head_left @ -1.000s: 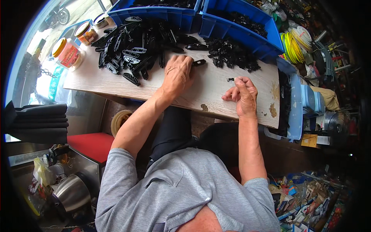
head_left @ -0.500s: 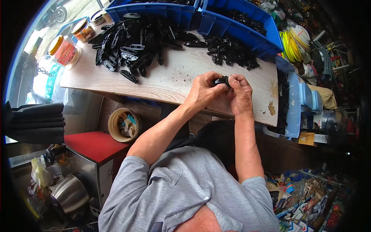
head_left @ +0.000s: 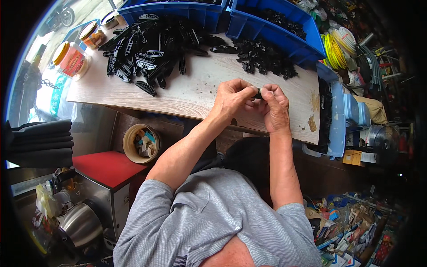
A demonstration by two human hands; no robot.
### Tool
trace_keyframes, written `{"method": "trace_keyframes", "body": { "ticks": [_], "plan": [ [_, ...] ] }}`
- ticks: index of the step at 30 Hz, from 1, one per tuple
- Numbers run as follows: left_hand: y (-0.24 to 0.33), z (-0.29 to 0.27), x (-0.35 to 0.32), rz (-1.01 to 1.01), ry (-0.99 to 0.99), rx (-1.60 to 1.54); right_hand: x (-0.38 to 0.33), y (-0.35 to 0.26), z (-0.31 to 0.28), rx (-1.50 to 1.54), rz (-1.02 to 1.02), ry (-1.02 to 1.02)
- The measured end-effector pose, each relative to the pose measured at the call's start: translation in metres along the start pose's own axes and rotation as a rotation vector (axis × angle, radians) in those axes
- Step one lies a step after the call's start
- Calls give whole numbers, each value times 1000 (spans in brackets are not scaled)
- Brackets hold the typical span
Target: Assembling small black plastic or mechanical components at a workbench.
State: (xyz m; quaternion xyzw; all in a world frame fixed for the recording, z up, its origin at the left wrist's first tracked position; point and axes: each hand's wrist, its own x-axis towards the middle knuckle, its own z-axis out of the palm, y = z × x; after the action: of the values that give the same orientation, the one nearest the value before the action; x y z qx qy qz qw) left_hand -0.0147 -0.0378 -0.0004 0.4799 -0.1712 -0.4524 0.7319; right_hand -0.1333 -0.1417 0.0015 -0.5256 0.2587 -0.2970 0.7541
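Over the front of the wood-grain table (head_left: 191,95), my two hands meet on a small black part (head_left: 258,93), mostly covered by fingers. My left hand (head_left: 233,99) is closed round it from the left, thumb on top. My right hand (head_left: 276,107) pinches its right end between thumb and fingers. Beyond my left hand lies a heap of long black plastic pieces (head_left: 151,49), some with pale slotted faces. Beyond my right hand is a pile of small black clips or fittings (head_left: 267,60).
Blue bins (head_left: 275,20) line the table's far side. Two lidded jars (head_left: 71,60) stand at its left end. A waste bucket (head_left: 141,143) sits below the front edge, near a red-topped cabinet (head_left: 109,168). Light-blue tubs (head_left: 338,120) stand at the right.
My left hand has rolled its fingers over the black part, so less of it shows now. The right hand keeps its pinch almost in place.
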Motion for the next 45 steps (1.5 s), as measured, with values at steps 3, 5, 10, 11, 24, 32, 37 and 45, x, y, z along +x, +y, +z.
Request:
{"method": "trace_keyframes", "body": {
  "ticks": [3, 5, 10, 11, 24, 32, 37, 45],
  "plan": [
    [-4, 1, 0, 21, 21, -1, 1, -3, 0, -85, 34, 31],
    [-4, 1, 0, 30, 40, -5, 1, -9, -1, -154, 102, -10],
    [-3, -2, -5, 18, 21, -17, -2, -10, 4, -261, 127, -79],
    [-3, -3, -5, 17, 21, -17, -4, -10, 6, -266, 109, -64],
    [16, -30, 56, 800, 154, 1320, -3, -10, -22, -10, 117, 143],
    [11, -36, 69, 1007, 93, 1443, 11, -55, -105, 93, 71, 747],
    [13, -37, 65, 909, -96, 1487, 7, -60, -116, 29, 39, 784],
    [9, -32, 37, 986, -232, 1427, -1, -32, -55, -167, 140, 368]
  ]
}}
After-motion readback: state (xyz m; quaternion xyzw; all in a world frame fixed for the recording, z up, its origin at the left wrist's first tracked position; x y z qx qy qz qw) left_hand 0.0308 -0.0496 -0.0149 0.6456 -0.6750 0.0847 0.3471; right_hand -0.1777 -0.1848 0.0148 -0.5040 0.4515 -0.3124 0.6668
